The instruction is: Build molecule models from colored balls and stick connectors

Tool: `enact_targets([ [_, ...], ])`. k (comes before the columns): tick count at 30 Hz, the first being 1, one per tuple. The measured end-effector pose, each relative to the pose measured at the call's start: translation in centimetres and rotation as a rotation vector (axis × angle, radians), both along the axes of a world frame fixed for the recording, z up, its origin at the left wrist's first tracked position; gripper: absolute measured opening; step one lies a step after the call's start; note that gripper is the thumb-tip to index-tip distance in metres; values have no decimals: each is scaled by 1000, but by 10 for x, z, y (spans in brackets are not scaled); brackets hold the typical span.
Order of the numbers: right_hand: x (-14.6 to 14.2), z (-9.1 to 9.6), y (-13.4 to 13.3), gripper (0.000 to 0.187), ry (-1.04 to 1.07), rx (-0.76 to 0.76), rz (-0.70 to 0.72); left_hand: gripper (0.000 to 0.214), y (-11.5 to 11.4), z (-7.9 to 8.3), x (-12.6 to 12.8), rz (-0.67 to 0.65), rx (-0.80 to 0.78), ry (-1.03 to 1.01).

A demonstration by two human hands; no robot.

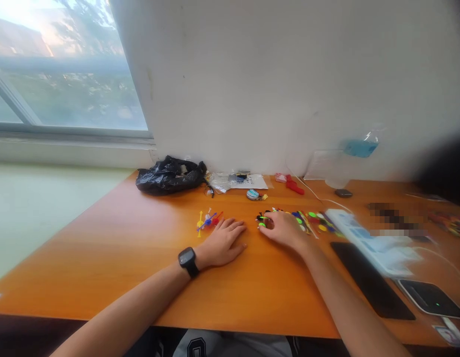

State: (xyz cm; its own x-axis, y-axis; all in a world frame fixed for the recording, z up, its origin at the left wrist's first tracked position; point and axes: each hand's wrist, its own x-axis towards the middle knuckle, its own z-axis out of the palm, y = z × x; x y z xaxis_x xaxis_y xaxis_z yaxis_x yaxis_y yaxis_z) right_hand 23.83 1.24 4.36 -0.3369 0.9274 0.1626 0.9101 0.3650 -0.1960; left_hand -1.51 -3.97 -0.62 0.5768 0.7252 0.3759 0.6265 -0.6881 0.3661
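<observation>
My left hand (223,242) lies flat on the orange table (121,248), fingers stretched out, holding nothing. A black watch is on that wrist. Just beyond its fingertips sits a small assembly of coloured sticks and balls (208,219). My right hand (284,229) rests further right with fingers curled over the near end of a pile of small coloured plastic pieces (315,220). A green piece and a black piece show at its fingertips; whether it grips them I cannot make out.
A crumpled black plastic bag (169,175) lies by the wall, with clear packets (235,180) and a red tool (294,185) beside it. A white power strip (367,238), a black phone (369,277) and a small dark device (430,297) sit at the right.
</observation>
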Motion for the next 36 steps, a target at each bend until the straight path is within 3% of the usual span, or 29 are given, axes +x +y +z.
enact_targets([
  [7, -21, -9, -13, 20, 136, -19, 193, 51, 2, -1, 1, 31, -22, -129],
  [12, -37, -18, -24, 8, 269, -41, 339, 46, 3, 1, 2, 12, -46, -195],
  [18, -37, -18, -20, 23, 444, -27, 365, 55, 1, 3, 4, 88, -10, -314],
  [23, -37, -21, -19, 29, 487, -38, 429, 29, 5, 9, 4, 122, 38, -308],
  [27, -40, -25, -21, 26, 489, -83, 431, 14, 10, 8, 3, 170, 27, -297],
  [33, -39, -27, -18, 30, 626, -126, 234, 14, 10, 7, 0, 314, -31, -365],
  [36, -38, -28, -15, 23, 696, -137, 220, 12, 8, 8, 0, 302, -67, -399],
])
